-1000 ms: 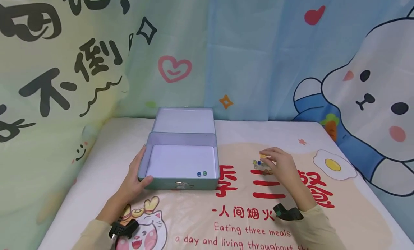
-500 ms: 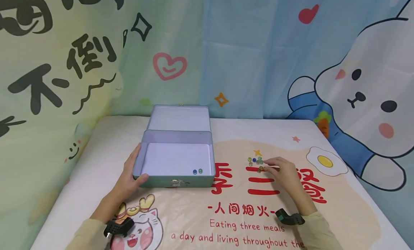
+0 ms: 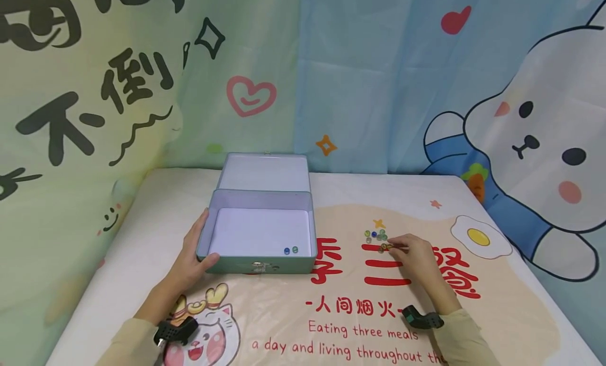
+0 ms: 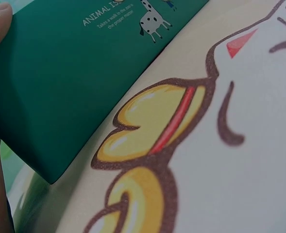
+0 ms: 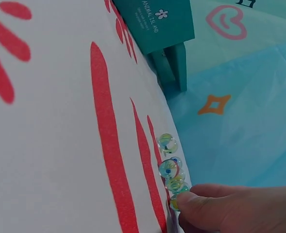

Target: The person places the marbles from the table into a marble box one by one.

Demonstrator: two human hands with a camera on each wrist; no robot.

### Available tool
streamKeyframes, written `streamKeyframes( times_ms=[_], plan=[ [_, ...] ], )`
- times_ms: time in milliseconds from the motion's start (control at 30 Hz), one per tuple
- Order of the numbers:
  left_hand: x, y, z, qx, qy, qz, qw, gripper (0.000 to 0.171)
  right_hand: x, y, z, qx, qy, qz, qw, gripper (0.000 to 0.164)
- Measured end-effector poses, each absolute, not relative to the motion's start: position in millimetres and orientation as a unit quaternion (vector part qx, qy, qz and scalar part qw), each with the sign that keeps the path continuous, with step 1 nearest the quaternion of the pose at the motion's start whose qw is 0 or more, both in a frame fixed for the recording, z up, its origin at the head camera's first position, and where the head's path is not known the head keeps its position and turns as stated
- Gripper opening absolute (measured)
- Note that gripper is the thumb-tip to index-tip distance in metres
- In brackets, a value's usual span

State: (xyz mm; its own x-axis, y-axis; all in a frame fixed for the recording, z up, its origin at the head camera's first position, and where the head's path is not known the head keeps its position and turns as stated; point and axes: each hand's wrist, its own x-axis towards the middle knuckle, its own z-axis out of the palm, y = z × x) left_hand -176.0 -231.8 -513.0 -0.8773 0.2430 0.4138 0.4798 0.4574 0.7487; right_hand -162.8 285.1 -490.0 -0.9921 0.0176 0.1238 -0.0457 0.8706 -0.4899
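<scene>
A green tin box stands with its lid raised at the back. Inside, near the front right corner, lie a blue marble and a green marble. My left hand holds the box's left side, its thumb over the front corner. Right of the box is a small group of glass marbles on the cloth. At the near right of that group, my right hand pinches a glass marble between thumb and finger, partly hidden by the fingertips.
A printed cloth with red characters covers the table. Behind the table's far edge hangs a blue and green printed curtain. Each wrist wears a black camera band.
My right hand has come down and back from above the far side of the marbles, and its fingertips have closed together on one. The left hand stays on the box.
</scene>
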Motion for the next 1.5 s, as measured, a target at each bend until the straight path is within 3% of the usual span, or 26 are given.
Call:
streamKeyframes(
  times_ms=[1167, 1500],
  plan=[
    [-175.6, -230.7, -512.5, -0.214, -0.844, -0.477, 0.124, 0.094, -166.6, 279.1, -491.1, -0.005, -0.976, 0.214, 0.047, 0.022],
    [-174.8, -230.8, -513.3, -0.205, -0.848, -0.474, 0.117, 0.094, -169.1, 274.1, -483.2, -0.024, -0.976, 0.218, 0.007, 0.023]
  ],
)
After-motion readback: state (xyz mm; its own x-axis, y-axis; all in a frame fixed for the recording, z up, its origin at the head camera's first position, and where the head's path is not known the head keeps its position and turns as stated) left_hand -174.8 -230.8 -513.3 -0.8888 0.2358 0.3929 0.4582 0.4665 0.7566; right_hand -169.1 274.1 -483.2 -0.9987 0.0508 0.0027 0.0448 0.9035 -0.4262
